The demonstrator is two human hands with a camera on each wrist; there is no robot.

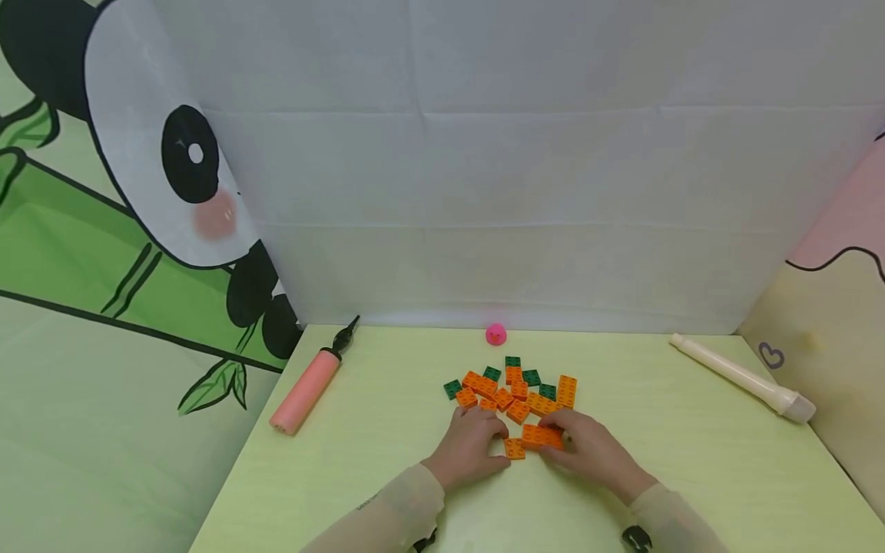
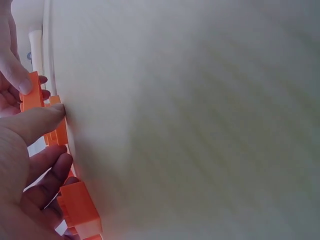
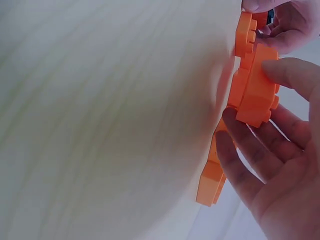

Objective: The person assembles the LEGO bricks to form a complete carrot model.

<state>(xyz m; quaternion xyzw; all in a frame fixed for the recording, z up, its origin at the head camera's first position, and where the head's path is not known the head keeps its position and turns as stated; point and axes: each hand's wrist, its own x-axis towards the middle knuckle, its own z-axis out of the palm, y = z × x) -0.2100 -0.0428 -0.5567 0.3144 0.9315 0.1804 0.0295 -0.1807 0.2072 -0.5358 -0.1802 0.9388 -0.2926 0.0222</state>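
Observation:
Orange and green toy building bricks lie in a loose cluster on the table. My right hand [image 1: 591, 449] pinches a long orange brick [image 1: 542, 437] between thumb and fingers; in the right wrist view this long brick [image 3: 259, 85] is tilted, studs facing the palm. Just left of it is a square orange brick [image 1: 515, 448], and my left hand [image 1: 470, 447] has thumb and index finger at its edges. In the left wrist view the thumb lies across that square brick [image 2: 59, 131]. The other left fingers are bent beside more orange bricks [image 2: 81, 210].
Green bricks [image 1: 452, 389] sit among orange ones beyond the hands. A pink ball-like toy [image 1: 495, 334] is at the table's back edge. A pink hand pump [image 1: 307, 390] with a black nozzle lies at left, a cream-coloured tube [image 1: 740, 376] at right. A white cloth wall [image 1: 525, 169] rises behind.

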